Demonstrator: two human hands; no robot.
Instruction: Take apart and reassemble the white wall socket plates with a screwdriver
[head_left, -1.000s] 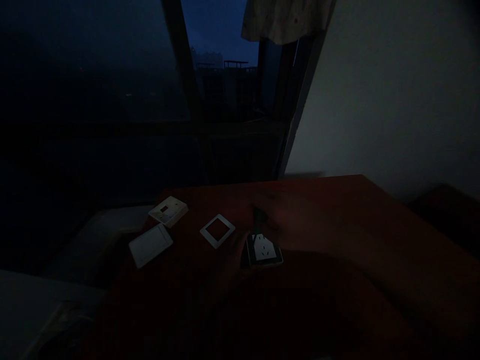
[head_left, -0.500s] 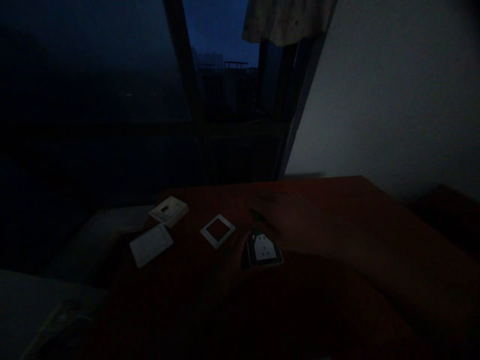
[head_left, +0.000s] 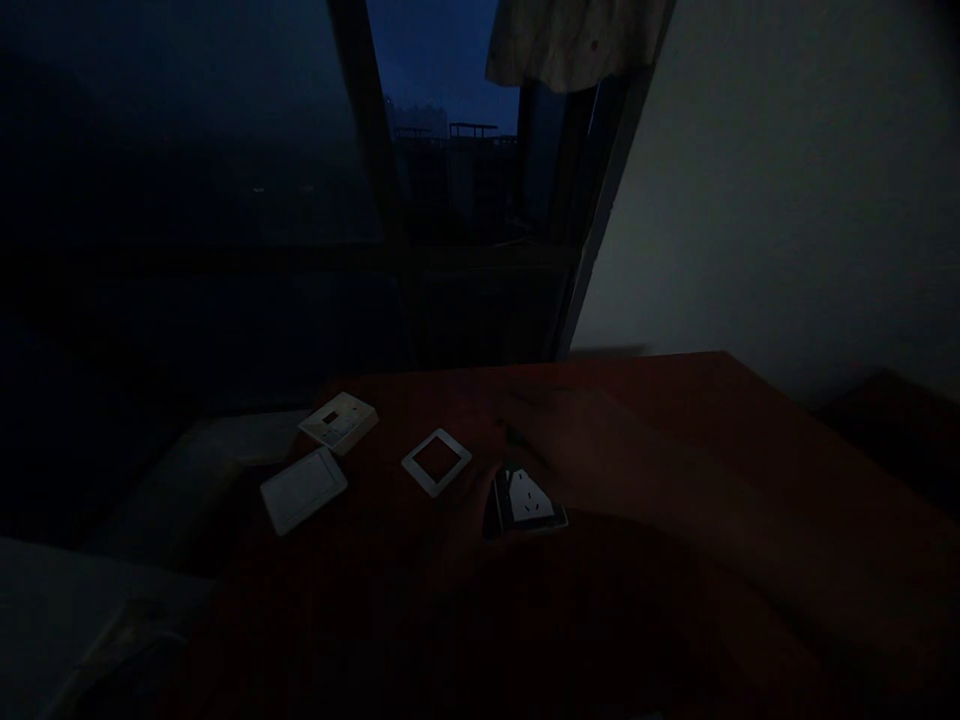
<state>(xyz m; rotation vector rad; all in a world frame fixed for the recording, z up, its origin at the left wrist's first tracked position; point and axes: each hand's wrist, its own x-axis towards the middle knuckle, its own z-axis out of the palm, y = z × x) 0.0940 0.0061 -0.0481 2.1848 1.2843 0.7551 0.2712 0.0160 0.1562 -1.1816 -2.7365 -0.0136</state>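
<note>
A wall socket [head_left: 531, 497] with a white face and dark surround sits on the reddish-brown table. My left hand [head_left: 469, 515] is closed around its left and near edges, very dim in the shadow. Over the socket's far edge, my right hand [head_left: 566, 435] is curled round a slim green tool [head_left: 514, 436], mostly covered by the fingers. The tool's lower end meets the socket's top edge; its tip is too dark to make out. Left of the socket lies a white square frame [head_left: 415, 463] with an open middle.
A white boxy plate [head_left: 341, 420] with a small rectangular hole and a flat white plate [head_left: 304, 490] lie at the table's left edge. Behind the table [head_left: 660, 375] stands a dark window [head_left: 465, 180] with a curtain [head_left: 577, 45]. A pale wall [head_left: 787, 200] rises at right.
My right hand has turned slightly over the socket, and less of the green tool shows between its fingers. My left hand and the loose plates stay where they were.
</note>
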